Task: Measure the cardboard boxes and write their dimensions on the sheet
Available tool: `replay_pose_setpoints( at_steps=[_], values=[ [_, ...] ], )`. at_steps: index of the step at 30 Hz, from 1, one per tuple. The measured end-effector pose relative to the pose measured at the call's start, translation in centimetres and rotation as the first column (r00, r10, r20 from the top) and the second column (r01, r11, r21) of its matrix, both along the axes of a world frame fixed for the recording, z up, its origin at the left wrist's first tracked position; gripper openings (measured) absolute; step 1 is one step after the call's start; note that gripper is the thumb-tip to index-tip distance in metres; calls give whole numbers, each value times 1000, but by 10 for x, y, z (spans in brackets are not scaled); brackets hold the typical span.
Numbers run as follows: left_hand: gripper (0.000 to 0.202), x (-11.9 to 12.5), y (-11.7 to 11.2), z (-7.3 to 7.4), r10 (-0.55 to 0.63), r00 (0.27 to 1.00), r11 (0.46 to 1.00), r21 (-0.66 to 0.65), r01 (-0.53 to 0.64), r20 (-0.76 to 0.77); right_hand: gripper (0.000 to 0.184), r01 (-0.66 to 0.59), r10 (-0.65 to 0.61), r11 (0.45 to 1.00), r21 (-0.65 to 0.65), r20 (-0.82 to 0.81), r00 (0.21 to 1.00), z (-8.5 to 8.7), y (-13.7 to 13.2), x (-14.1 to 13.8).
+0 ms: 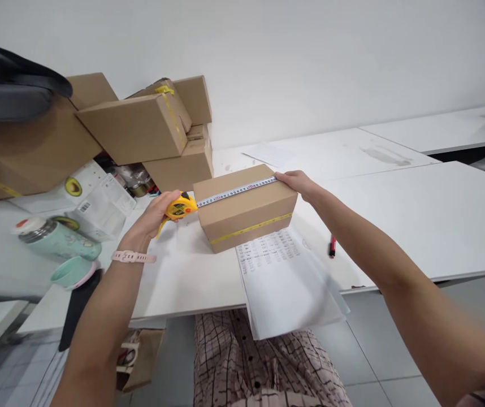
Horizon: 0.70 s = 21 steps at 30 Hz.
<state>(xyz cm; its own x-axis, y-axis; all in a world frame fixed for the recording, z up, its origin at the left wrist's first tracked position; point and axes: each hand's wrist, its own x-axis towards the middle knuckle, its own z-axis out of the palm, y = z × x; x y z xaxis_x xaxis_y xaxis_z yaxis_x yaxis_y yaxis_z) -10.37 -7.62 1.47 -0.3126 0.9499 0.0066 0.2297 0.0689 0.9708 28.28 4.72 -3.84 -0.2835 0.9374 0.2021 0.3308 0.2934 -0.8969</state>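
Plainly, numerals mark the measuring tape (237, 191).

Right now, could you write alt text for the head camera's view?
A person's left hand holds a yellow tape measure, its blade stretched across a cardboard box to the right hand. Papers lie in front; more boxes are stacked at left.

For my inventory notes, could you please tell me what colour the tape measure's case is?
The case is yellow with black parts, in the head view.
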Motion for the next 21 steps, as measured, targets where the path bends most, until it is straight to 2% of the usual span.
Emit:
replay_pose_setpoints(
  at_steps=[2,4,6,8,10,11,13,14,16,18,21],
  values=[
    [50,3,-4,7,28,999,999,16,-27,-37,24,66,-57,991,-118,78,995,13,29,-19],
    [53,12,-17,14,21,997,1000,13,-20,-74,31,147,-136,981,-129,89,987,27,51,-32],
    [56,29,-42,16,-70,996,997,-16,70,-48,33,159,-159,984,-80,0,987,39,62,-36],
    [56,58,-73,7,-225,968,970,-72,234,110,31,107,-107,994,-10,-108,988,50,63,-38],
    [58,97,-102,-11,-346,844,885,-157,438,409,29,23,-17,998,50,-120,993,59,62,-46],
    [61,119,-113,-22,-340,769,855,-162,492,541,27,-45,50,997,69,-82,995,63,61,-53],
    [69,163,-125,-42,-341,635,815,-119,567,693,26,-216,213,973,76,45,976,67,64,-73],
    [74,182,-126,-49,-333,581,815,-84,574,743,26,-293,284,954,69,111,952,68,67,-85],
    [77,211,-117,-55,-309,528,859,-6,512,791,27,-369,348,928,62,217,912,68,77,-108],
    [71,225,-101,-51,-299,541,901,46,432,786,28,-329,295,941,78,285,912,66,86,-126],
    [63,227,-79,-41,-283,595,927,56,371,752,28,-200,174,978,64,293,940,60,90,-131]
  ],
)
